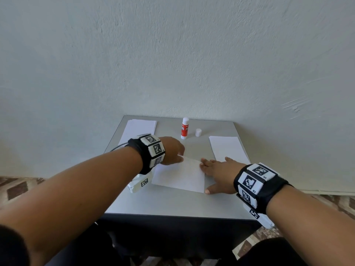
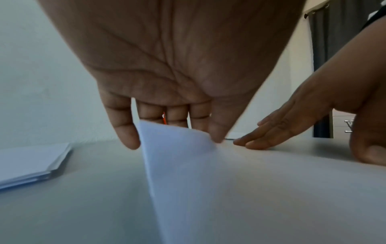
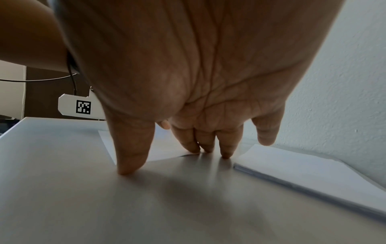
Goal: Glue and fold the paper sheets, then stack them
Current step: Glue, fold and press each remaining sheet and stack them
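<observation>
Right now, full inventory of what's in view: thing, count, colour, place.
table: 1, grey, against the wall.
folded sheet: 1, white, table centre, far-left corner lifted.
paper stack, left: 1, white, far-left of the table.
paper stack, right: 1, white, far-right of the table.
glue stick: 1, white and red, upright, uncapped, far centre.
cap: 1, white, standing right of the glue stick.
wall: 1, pale, behind the table.
wristbands: 2, black with white marker tiles, one per wrist.
left hand: 1, pinches the sheet's lifted corner.
right hand: 1, fingers straight, at the sheet's right edge.
</observation>
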